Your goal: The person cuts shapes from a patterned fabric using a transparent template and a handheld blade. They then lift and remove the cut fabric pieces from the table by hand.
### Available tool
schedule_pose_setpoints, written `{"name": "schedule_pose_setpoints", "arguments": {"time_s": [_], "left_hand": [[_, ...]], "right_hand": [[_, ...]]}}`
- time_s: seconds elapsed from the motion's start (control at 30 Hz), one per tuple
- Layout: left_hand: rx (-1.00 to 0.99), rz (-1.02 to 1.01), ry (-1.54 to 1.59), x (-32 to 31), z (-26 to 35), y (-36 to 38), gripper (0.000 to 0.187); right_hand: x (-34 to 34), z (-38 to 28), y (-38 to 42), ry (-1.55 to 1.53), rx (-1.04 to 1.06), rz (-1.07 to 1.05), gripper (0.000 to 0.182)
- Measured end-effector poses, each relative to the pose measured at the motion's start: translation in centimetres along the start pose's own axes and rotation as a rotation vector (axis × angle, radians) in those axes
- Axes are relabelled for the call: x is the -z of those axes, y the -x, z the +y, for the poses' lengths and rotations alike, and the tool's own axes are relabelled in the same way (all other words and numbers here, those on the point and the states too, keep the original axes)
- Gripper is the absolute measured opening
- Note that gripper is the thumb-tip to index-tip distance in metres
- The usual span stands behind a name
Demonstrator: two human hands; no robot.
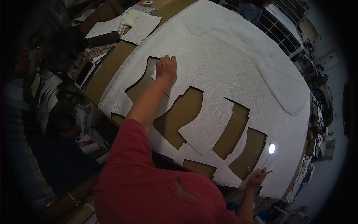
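Observation:
A thick stack of white patterned fabric [220,82] covers the table, with several shaped openings cut through it to the brown tabletop. At the upper left opening [143,82], my left hand [166,68] rests with bent fingers on the fabric edge. Whatever lies under those fingers is hidden. Low on the right, my right hand [256,179] is closed around a thin dark pen-like tool [269,172], just below another curved opening [249,151]. A bright white oval of light [272,148] shows on the fabric above this hand.
Bunched white padding [276,86] lies along the far right of the fabric. Paper patterns [140,30] and a tape roll [148,3] are at the upper left. Rolls and scraps crowd the left side. Another person [250,12] stands beyond the table, near a dark rack [278,30].

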State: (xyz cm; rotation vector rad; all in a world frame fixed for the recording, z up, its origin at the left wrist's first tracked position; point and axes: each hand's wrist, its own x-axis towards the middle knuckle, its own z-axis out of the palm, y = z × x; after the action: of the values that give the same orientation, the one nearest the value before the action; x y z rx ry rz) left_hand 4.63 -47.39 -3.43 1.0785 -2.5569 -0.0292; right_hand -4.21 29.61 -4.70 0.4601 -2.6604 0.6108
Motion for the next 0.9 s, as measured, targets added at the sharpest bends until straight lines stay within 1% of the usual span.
{"name": "schedule_pose_setpoints", "arguments": {"time_s": [0.03,0.1,0.13,0.2,0.27,0.33,0.37,0.43,0.5,0.53,0.6,0.63,0.67,0.7,0.77,0.8,0.83,0.87,0.9], "left_hand": [[-0.006,-0.004,0.001,0.0,0.4,-0.1,0.037],[0.127,0.092,0.009,0.7,1.7,0.0,0.041],[0.118,0.083,0.011,1.0,2.8,0.5,0.041],[-0.098,0.229,0.261,3.0,8.3,3.2,0.045],[-0.28,0.152,0.53,3.8,14.8,7.3,0.044],[-0.521,0.067,0.717,2.9,21.5,12.4,0.043],[-0.573,-0.003,0.797,4.0,25.1,15.5,0.04],[-0.654,-0.147,0.921,5.5,31.2,20.9,0.042],[-0.732,-0.205,1.018,5.3,36.6,25.4,0.047],[-0.733,-0.204,1.007,4.8,39.2,27.2,0.047],[-0.806,-0.224,0.854,3.7,43.3,29.9,0.056],[-0.807,-0.223,0.835,3.9,44.2,30.4,0.056],[-0.781,-0.243,0.792,4.0,45.1,31.1,0.061],[-0.754,-0.263,0.747,4.2,46.0,31.8,0.065],[-0.77,-0.261,0.668,4.7,46.3,32.0,0.066],[-0.796,-0.26,0.604,5.0,46.2,31.9,0.068],[-0.792,-0.274,0.588,5.1,46.4,32.0,0.068],[-0.808,-0.256,0.567,5.1,46.4,31.8,0.067],[-0.82,-0.239,0.552,5.2,46.4,31.9,0.066]], "right_hand": [[0.1,-0.4,-0.1,-0.007,0.015,0.011,0.041],[0.0,-1.1,-0.6,-0.008,0.022,0.023,0.042],[-0.1,-1.4,-0.8,-0.01,0.035,0.027,0.042],[0.9,-1.2,-0.1,0.024,0.019,0.015,0.042],[0.2,-1.0,-0.5,0.004,0.059,0.04,0.041],[0.3,-1.1,-0.5,-0.005,0.043,0.032,0.042],[0.3,-1.2,-0.5,-0.02,0.037,0.032,0.042],[0.3,-1.3,-0.6,-0.026,0.04,0.036,0.043],[0.3,-1.3,-0.6,-0.043,0.045,0.049,0.043],[0.4,-1.2,-0.7,-0.007,0.064,0.039,0.043],[0.9,-1.2,-0.9,0.009,0.082,0.031,0.044],[1.8,-1.3,-1.2,-0.015,0.078,-0.045,0.042],[2.7,-1.1,-1.5,-0.04,0.075,-0.122,0.041],[3.5,-0.5,-1.8,-0.058,0.074,-0.125,0.041],[5.1,2.0,-2.7,-0.222,0.143,-0.253,0.038],[5.1,4.1,-2.8,-0.241,0.139,-0.264,0.038],[5.3,6.3,-2.7,-0.323,0.162,-0.263,0.037],[5.4,7.9,-2.7,-0.406,0.184,-0.254,0.036],[6.1,9.1,-2.8,-0.418,0.177,-0.261,0.036]]}}
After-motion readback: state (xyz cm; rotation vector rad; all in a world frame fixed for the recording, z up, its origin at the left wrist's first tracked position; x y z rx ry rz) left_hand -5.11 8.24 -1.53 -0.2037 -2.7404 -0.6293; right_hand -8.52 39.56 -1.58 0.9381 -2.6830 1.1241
